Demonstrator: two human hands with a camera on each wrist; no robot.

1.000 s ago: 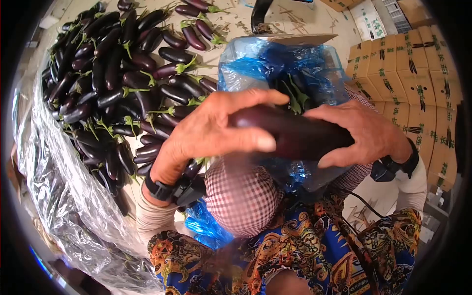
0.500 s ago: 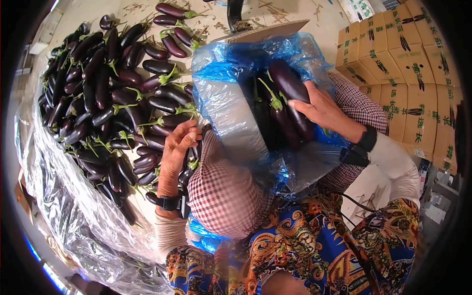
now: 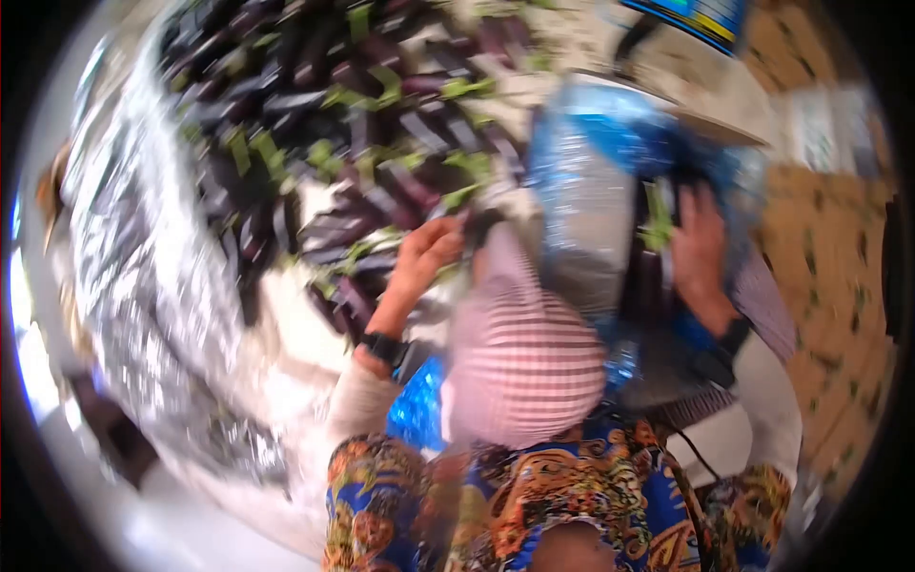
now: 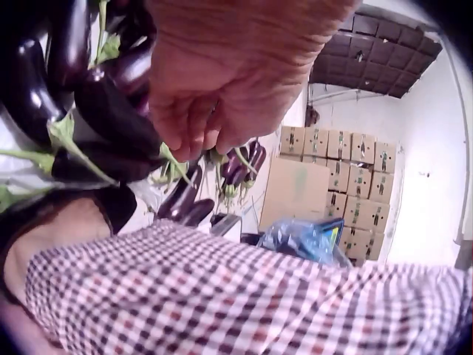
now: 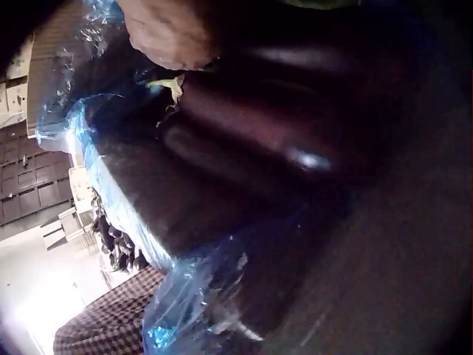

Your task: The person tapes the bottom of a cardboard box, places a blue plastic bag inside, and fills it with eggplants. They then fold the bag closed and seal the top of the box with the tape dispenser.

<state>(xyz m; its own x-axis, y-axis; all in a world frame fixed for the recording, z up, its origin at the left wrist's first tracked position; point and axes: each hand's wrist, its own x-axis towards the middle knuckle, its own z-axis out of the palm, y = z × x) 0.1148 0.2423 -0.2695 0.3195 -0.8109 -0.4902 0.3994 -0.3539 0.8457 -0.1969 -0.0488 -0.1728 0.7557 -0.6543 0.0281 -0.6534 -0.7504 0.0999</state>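
Eggplants (image 5: 244,118) lie lengthwise inside the carton (image 3: 729,126), presumably to pack close, with the blue plastic liner (image 3: 583,143) folded over its left edge, likely as a shield. The right hand (image 3: 701,257), fingers extended, lies over them toward the carton's right edge. The left hand (image 3: 421,262), fingertips bunched together, is by the eggplant pile's (image 3: 419,133) edge; whether it pinches the stem (image 4: 175,164) there, I cannot tell.

We see a person in a loose top (image 3: 610,477) swirled with blue, orange, black and cream, its neckline (image 3: 572,522) edged in a pale trim. Close-fitting cream undersleeves (image 3: 355,405) cover the forearms below its printed sleeves. Each wrist bears a black strap (image 3: 383,349) with a dark boxy housing (image 3: 413,364). We make out a thin black cable (image 3: 699,456) and checked trousers (image 4: 214,285), white and purplish with reddish squares.
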